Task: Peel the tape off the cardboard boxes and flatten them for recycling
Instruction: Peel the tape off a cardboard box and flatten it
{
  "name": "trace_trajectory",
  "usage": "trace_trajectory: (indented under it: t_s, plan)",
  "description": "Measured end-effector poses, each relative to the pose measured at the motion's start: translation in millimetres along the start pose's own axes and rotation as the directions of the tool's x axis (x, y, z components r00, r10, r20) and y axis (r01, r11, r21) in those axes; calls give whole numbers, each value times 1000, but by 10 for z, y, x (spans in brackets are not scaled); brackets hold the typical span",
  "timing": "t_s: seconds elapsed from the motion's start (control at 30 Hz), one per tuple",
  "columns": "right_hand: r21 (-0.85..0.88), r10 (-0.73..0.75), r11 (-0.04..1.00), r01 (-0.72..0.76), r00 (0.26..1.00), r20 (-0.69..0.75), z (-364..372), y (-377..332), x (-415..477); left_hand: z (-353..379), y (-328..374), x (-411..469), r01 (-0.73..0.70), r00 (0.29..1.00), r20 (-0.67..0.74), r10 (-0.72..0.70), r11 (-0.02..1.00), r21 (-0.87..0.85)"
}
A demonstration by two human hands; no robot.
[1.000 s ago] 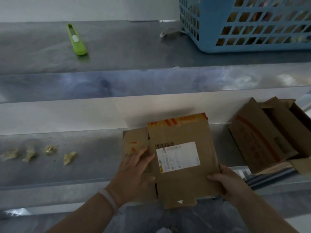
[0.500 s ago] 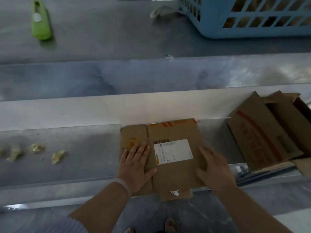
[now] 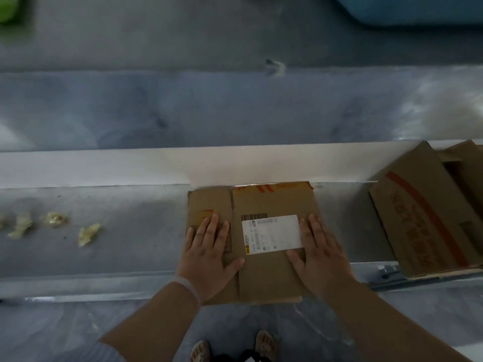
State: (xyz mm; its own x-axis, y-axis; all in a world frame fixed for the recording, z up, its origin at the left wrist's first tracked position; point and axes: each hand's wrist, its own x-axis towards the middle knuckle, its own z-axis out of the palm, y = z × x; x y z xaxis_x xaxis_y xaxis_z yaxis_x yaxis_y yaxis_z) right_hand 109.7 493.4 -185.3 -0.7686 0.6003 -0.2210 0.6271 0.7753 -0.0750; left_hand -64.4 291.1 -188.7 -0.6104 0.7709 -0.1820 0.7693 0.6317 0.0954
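Head view: left hand (image 3: 209, 257) and right hand (image 3: 322, 257) press the box (image 3: 271, 202) flat, fingers (image 3: 212, 227) straight; second box (image 3: 418, 218) lies at 3 o'clock, nearer the right hand.

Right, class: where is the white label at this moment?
Head view, centre: the white label sits on the flattened box, just below a barcode, between the left hand and the right hand.

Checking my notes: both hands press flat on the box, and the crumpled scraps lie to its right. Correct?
The left hand and right hand do press flat on the box, but the scraps lie to its left, as the head view shows.
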Motion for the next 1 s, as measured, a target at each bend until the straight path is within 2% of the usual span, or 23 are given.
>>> trace_trajectory:
  t_s: [0.2, 0.27, 0.37, 0.43, 0.53, 0.63, 0.73, 0.87, 1.0]
  plan:
    - [155, 0, 988, 5, 999, -33, -160, 102, 40, -151, -175, 47, -3, 1000, -18, -1, 966, -257]
    - [243, 75, 968, -62, 996, -47, -226, 138, 68, -216, -179, -31, 90, 991, -72, -115, 954, -286]
    - [375, 246, 897, -233, 969, 15, -314, 218, 70, -266, -152, -214, 274, 932, -137, -335, 901, -337]
    - [459, 266, 843, -281, 959, 100, -354, 261, 68, -270, -156, -316, 363, 888, -97, -449, 816, -450]
    - [533, 247, 783, -322, 946, 210, -389, 294, 96, -295, -175, -384, 481, 824, 47, -565, 651, -588]
    - [590, 235, 734, -336, 941, 243, -428, 308, 98, -318, -215, -410, 554, 794, 165, -585, 584, -594]
    - [620, 218, 726, -297, 955, 203, -453, 301, 31, -322, -299, -480, 593, 782, 266, -564, 543, -594]
    - [607, 220, 749, -265, 964, 150, -510, 139, -90, -362, -472, -669, 571, 791, 239, -564, 538, -620]
    - [607, 143, 765, -214, 976, 163, -614, -244, -188, -496, -810, -952, 538, 786, 182, -591, 508, -673]
